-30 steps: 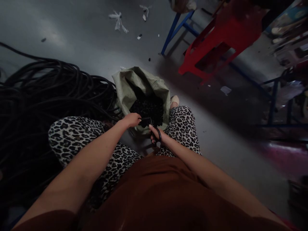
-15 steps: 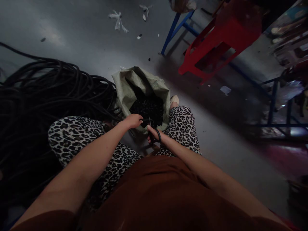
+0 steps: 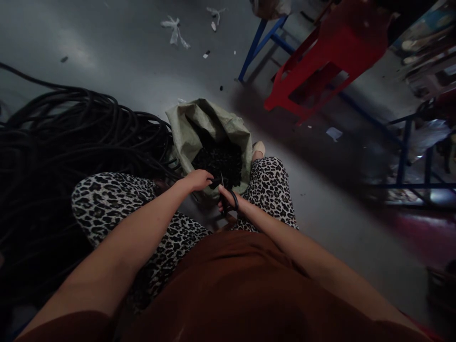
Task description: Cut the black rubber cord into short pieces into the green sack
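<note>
My right hand [image 3: 228, 197] is closed round the black handles of a pair of scissors [image 3: 235, 202], whose thin blade points up over the near rim of a sack. My left hand [image 3: 200, 180] is closed on a black cord, and a short dark end of it sticks out from the fingertips close to the blade. The pale green woven sack [image 3: 183, 137] stands between my knees with its mouth wide open. Inside it lie many small black cut pieces [image 3: 223, 159]. A large tangled heap of black cord [image 3: 81, 123] lies on the left.
A red plastic stool [image 3: 349, 42] lies at the upper right beside a blue metal frame [image 3: 254, 47]. Scraps of clear plastic [image 3: 174, 32] and small bits are scattered on the grey floor [image 3: 124, 38]. Another blue frame [image 3: 402, 156] stands at the far right.
My left hand has shifted slightly right, bringing the end of the cord to the scissor blade. My right hand and the sack stay in nearly the same place.
</note>
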{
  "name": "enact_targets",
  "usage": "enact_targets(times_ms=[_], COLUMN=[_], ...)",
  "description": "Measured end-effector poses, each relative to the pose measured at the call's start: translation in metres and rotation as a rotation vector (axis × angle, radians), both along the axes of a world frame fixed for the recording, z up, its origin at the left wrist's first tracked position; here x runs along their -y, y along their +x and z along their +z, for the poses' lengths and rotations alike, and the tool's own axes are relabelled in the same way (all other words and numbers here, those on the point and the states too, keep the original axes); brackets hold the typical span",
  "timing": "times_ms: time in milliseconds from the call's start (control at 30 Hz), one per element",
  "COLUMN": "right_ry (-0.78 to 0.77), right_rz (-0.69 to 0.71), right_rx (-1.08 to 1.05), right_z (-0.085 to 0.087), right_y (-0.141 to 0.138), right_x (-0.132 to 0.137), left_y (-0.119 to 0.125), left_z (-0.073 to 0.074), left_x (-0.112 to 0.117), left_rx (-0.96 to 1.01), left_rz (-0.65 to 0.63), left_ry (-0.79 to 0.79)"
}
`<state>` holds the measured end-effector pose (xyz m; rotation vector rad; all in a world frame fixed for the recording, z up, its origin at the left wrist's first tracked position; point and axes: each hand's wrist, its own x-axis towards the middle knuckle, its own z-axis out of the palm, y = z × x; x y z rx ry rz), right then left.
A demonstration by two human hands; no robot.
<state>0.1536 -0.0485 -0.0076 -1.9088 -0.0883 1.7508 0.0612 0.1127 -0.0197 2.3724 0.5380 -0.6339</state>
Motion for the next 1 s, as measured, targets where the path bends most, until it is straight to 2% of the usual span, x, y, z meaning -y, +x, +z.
enact_targets(times_ms=[367, 600, 833, 1000], right_ry=[0.076, 0.107, 0.081, 0.077], right_rz=[0.047, 0.020, 0.015, 0.020], right_rx=[0.097, 0.159, 0.198, 0.194], right_z=[0.0038, -0.0009, -0.0054, -0.0009], right_y=[0.0016, 0.0044, 0.0077, 0.0055], right_x=[0.0015, 0.0008, -0.0005, -0.0012], left_y=[-0.0008, -0.0002, -0.0023, -0.0020], left_z=[-0.0045, -0.0014, -0.0017, -0.0024], left_x=[-0.0012, -0.0032, -0.0092, -0.0088], left_rx=[0.028, 0.040, -0.020, -0.036], left_rz=[-0.002, 0.022, 0.020, 0.000], left_ry=[-0.009, -0.036, -0.017, -0.008])
